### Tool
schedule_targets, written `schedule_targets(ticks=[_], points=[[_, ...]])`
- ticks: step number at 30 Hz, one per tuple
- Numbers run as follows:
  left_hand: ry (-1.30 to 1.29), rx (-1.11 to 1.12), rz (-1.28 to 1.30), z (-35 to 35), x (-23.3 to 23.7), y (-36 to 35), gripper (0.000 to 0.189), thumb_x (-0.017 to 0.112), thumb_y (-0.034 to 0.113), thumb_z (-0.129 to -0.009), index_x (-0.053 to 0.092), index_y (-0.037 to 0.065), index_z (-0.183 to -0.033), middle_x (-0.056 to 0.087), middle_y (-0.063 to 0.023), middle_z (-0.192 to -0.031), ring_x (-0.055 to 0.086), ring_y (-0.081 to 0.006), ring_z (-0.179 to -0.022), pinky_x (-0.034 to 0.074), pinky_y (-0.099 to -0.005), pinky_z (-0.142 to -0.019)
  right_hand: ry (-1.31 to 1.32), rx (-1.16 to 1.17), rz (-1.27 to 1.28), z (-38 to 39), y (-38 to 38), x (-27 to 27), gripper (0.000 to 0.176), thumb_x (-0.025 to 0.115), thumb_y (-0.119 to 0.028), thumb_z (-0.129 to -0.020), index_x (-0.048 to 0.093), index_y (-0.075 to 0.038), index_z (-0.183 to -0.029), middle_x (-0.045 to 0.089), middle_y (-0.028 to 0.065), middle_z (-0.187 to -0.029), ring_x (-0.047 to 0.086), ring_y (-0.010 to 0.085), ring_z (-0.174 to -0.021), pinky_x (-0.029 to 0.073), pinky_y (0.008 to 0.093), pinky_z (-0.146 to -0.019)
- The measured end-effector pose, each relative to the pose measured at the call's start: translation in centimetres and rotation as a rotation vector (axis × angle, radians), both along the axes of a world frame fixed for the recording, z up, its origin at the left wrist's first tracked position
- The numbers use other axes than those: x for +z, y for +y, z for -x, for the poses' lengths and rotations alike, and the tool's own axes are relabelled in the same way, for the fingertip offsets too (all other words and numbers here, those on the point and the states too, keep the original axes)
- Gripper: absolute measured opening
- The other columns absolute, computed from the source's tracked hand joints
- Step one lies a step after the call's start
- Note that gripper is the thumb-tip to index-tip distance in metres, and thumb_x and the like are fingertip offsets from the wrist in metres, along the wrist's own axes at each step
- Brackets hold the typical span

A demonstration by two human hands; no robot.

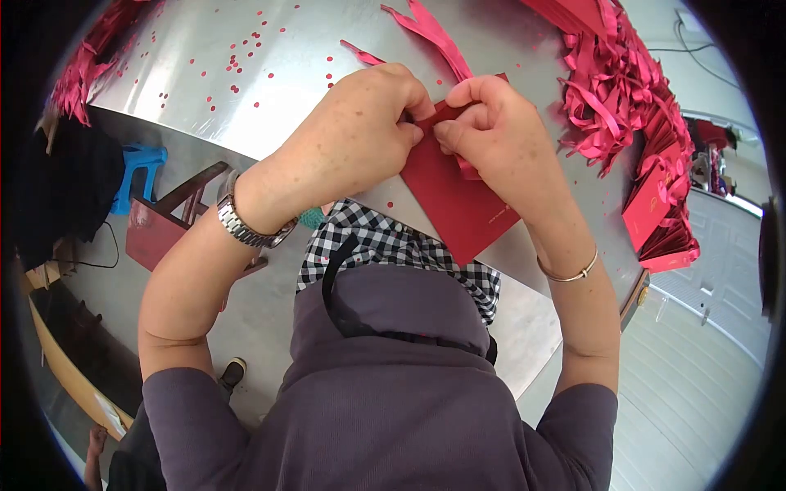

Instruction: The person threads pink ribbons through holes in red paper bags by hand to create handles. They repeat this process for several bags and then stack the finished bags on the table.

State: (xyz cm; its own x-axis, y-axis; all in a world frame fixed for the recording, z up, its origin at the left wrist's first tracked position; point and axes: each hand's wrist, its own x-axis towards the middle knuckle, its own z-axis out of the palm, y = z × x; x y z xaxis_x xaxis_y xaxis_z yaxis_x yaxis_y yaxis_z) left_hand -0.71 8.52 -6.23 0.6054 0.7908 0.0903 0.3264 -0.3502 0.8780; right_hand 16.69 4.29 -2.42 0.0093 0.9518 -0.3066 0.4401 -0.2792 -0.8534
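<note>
Purple top [393,393] nearest; left hand [352,139] and right hand [499,135] pinched red envelope [458,209] at its far edge — likely light, thin, creasable.

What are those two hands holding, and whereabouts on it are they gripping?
Both the left hand and the right hand pinch a red envelope at its top end, fingertips close together. Its lower part lies on the metal table.
</note>
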Motion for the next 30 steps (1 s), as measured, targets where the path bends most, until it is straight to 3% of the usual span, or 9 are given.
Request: schedule_targets(ticks=[11,13,16,18,20,21,25,28,30], points=[[0.006,0.028,-0.007,-0.1,-0.2,-0.2,0.011,0.062,-0.004,-0.08,0.06,-0.004,-0.091,0.061,-0.0105,-0.091,0.061,-0.0196,-0.08,0.049,-0.0295,-0.072,-0.019,0.075,-0.112,-0.5,-0.5,-1.1,0.023,0.065,-0.002,-0.08,0.056,0.002,-0.1,0.064,0.0087,-0.069,0.061,0.016,-0.062,0.048,0.0307,-0.06],[-0.004,0.026,-0.028,-0.1,-0.1,-0.1,0.011,0.062,-0.004,-0.08,0.06,-0.004,-0.091,0.061,-0.0106,-0.091,0.061,-0.0198,-0.08,0.049,-0.0296,-0.072,-0.245,0.129,-0.25,0.2,-0.5,-0.7,0.022,0.063,-0.001,-0.079,0.056,0.002,-0.1,0.064,0.0123,-0.07,0.063,0.0215,-0.062,0.048,0.0336,-0.061],[0.025,0.04,0.03,-0.1,0.4,0.0,0.015,0.059,0.001,-0.079,0.067,-0.003,-0.091,0.065,-0.0175,-0.097,0.063,-0.0332,-0.092,0.051,-0.0389,-0.082,-0.595,0.24,-0.536,0.9,-0.9,-1.4,0.024,0.062,0.0,-0.078,0.056,0.001,-0.101,0.064,0.0138,-0.07,0.063,0.0247,-0.062,0.049,0.0353,-0.061],[0.053,0.03,-0.022,-0.1,0.5,0.0,0.015,0.058,0.0,-0.079,0.066,-0.004,-0.091,0.065,-0.0175,-0.097,0.063,-0.0335,-0.092,0.051,-0.0389,-0.082,-0.563,0.238,-0.553,0.2,-0.7,-1.3,0.025,0.064,-0.001,-0.078,0.056,0.0,-0.102,0.064,0.0123,-0.07,0.064,0.025,-0.063,0.049,0.0361,-0.061],[0.041,0.029,0.005,-0.2,0.4,0.0,0.011,0.06,-0.002,-0.079,0.063,-0.004,-0.09,0.063,-0.0146,-0.093,0.062,-0.0276,-0.086,0.05,-0.0354,-0.077,-0.121,0.108,-0.207,-0.7,-0.5,-0.8,0.026,0.065,-0.001,-0.078,0.056,-0.001,-0.103,0.064,0.0119,-0.069,0.064,0.0268,-0.064,0.049,0.0375,-0.061],[0.035,0.031,0.035,-0.3,0.5,0.0,0.01,0.061,-0.004,-0.079,0.059,-0.004,-0.089,0.061,-0.0118,-0.089,0.061,-0.0217,-0.079,0.049,-0.0319,-0.073,-0.134,0.102,-0.241,-0.8,-0.8,-1.1,0.026,0.066,-0.002,-0.079,0.056,-0.002,-0.103,0.064,0.0119,-0.069,0.064,0.0285,-0.065,0.049,0.038,-0.061],[0.071,0.049,0.158,-0.4,0.9,0.0,0.01,0.061,-0.004,-0.079,0.059,-0.004,-0.088,0.061,-0.012,-0.087,0.06,-0.0214,-0.079,0.049,-0.032,-0.072,-0.234,0.088,-0.39,0.0,-1.2,-1.4,0.026,0.065,-0.001,-0.078,0.056,-0.001,-0.103,0.063,0.0121,-0.069,0.064,0.0297,-0.065,0.049,0.039,-0.061],[0.004,0.023,-0.062,-0.2,-0.1,0.0,0.01,0.062,-0.004,-0.078,0.058,-0.004,-0.088,0.061,-0.0121,-0.086,0.06,-0.0228,-0.078,0.049,-0.0325,-0.072,-0.356,0.146,-0.412,0.3,-0.7,-1.2,0.027,0.062,-0.001,-0.078,0.055,-0.001,-0.103,0.063,0.0132,-0.069,0.064,0.0327,-0.068,0.049,0.0428,-0.063],[0.028,0.027,-0.037,-0.2,0.1,0.0,0.013,0.058,-0.001,-0.079,0.066,-0.002,-0.089,0.064,-0.0177,-0.096,0.063,-0.0339,-0.09,0.051,-0.0393,-0.08,-0.422,0.214,-0.432,0.3,-0.3,-1.1,0.026,0.06,-0.002,-0.077,0.057,-0.001,-0.103,0.064,0.0151,-0.072,0.064,0.0356,-0.071,0.049,0.0461,-0.066]])
